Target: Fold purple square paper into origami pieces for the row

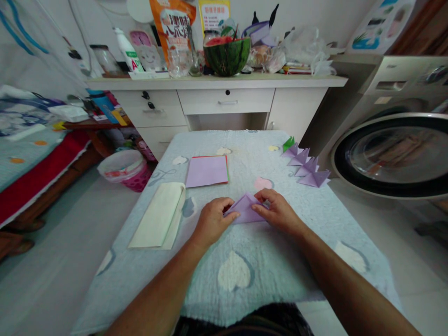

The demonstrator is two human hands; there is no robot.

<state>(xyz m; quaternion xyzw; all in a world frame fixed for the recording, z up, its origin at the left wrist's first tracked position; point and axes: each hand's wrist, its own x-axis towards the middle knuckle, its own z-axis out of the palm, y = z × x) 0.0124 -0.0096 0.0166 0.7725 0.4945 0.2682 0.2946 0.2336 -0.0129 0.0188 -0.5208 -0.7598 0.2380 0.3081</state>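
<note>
A folded sheet of purple origami paper (248, 210), triangular in outline, sits between my hands just above or on the cloth. My left hand (215, 217) pinches its left corner between thumb and fingers. On the opposite side my right hand (276, 210) grips the right edge in the same way. Beyond them lies a stack of square paper (207, 171), purple on top with red and green edges showing. A row of folded purple paper pieces (308, 165) stands along the table's right edge, with a green folded piece (288, 143) at its far end.
A folded cream paper or cloth (157, 217) lies left on the cloth-covered table (234, 308). Behind stands a white cabinet (224, 83) bearing a cut watermelon (227, 58), bags and bottles. A washing machine (392, 88) is at right, a pink bin (128, 170) at left.
</note>
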